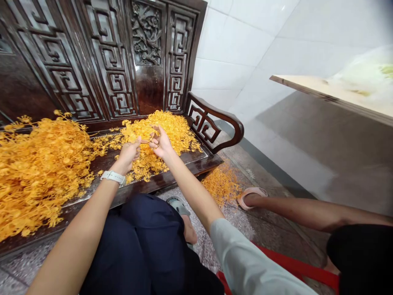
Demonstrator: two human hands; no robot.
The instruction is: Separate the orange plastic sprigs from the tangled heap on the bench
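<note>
1. Pinches a yellow sprig (147, 141) above the seat (106, 163) of the carved bench (150, 90) with a nearly closed left hand (129, 155).
2. Holds the sprig's other end in a loosely curled right hand (161, 143).
3. Works over a yellow pile (179, 128) near the bench's armrest (237, 129), beside a larger heap (46, 164) farther along the bench.

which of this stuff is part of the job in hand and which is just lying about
Part of the job, it seems:
- sprig, pinched in the left hand, beside the right hand
- left pile
- right pile
- bench under both piles

Just lying about:
- orange bits on the floor
- board
- pale bundle on it
</note>
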